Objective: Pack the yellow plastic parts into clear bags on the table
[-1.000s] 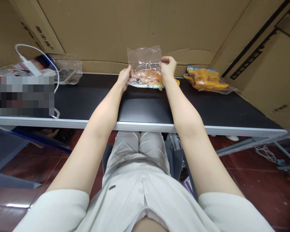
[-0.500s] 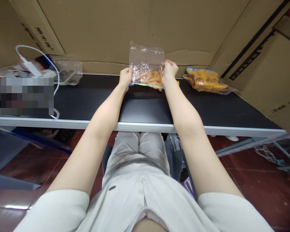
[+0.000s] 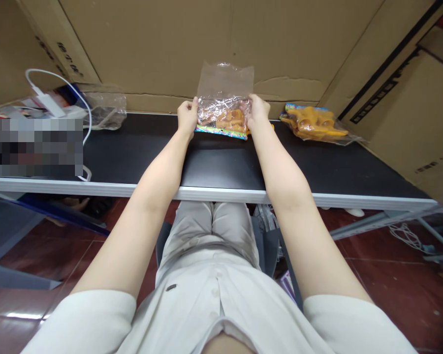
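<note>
A clear plastic bag [image 3: 225,81] with a colourful printed strip along its lower edge is held upright over the far side of the black tabletop. My left hand [image 3: 188,117] pinches its left edge. My right hand [image 3: 257,112] grips the right edge, some of its fingers showing through the film. Orange plastic pieces [image 3: 231,119] show through the lower part of the bag; whether they are inside or behind it I cannot tell. Right of my right hand lies another clear bag packed with orange pieces [image 3: 317,123].
The black table [image 3: 221,164] has a pale metal front edge. A cardboard wall [image 3: 151,49] rises behind it, and a cardboard box [image 3: 413,103] stands at the right. On the left are a white cable with a plug [image 3: 51,104] and a crumpled clear bag [image 3: 109,110].
The clear bag has spread wider, and its printed strip now faces me more fully. My left hand has moved slightly left; my right hand has barely moved.
</note>
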Demonstrator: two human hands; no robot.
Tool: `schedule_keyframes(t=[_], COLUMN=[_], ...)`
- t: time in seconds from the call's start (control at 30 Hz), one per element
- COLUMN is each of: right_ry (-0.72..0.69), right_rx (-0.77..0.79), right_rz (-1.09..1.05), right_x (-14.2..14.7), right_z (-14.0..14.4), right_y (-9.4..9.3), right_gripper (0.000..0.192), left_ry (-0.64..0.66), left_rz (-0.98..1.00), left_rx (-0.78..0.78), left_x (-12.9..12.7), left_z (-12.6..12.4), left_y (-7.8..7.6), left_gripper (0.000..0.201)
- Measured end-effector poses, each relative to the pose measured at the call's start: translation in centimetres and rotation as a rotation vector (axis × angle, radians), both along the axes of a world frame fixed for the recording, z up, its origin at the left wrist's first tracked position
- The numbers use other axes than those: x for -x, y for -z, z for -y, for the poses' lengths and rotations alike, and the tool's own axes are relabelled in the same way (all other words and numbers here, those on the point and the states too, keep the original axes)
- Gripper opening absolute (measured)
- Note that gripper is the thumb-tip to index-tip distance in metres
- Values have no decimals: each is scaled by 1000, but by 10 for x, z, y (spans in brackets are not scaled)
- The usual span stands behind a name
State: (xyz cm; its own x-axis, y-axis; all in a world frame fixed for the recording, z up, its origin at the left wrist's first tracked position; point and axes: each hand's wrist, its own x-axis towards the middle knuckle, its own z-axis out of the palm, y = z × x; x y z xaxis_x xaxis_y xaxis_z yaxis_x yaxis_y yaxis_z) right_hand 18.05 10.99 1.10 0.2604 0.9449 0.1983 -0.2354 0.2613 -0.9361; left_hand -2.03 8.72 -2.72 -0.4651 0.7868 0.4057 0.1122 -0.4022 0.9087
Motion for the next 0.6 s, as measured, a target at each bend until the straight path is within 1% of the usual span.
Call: schedule_keyframes(t=[0.07, 0.13, 0.23, 0.33, 0.5, 0.6], right_ry=[4, -3, 15, 39, 79, 95], right_rx=[123, 183, 168, 120, 78, 78], right_rz=[-128, -153, -129, -138, -118, -69], right_x=[2, 1, -2, -3, -2, -4], right_z=[1, 0, -4, -10, -18, -21], right_y=[2, 4, 6, 7, 10, 14], right_gripper=[32, 27, 21, 16, 7, 11], left_ry=[-6, 7, 50, 58, -20, -32], left_rz=[-1, -7, -26, -47, -64, -83], left_rx=[19, 36, 60, 43, -38, -85], left_x=[1, 1, 2, 0, -2, -1], left_z=[3, 6, 9, 9, 8, 8], left_y=[0, 1, 3, 2, -3, -5], left_gripper=[68, 69, 72, 73, 73, 70])
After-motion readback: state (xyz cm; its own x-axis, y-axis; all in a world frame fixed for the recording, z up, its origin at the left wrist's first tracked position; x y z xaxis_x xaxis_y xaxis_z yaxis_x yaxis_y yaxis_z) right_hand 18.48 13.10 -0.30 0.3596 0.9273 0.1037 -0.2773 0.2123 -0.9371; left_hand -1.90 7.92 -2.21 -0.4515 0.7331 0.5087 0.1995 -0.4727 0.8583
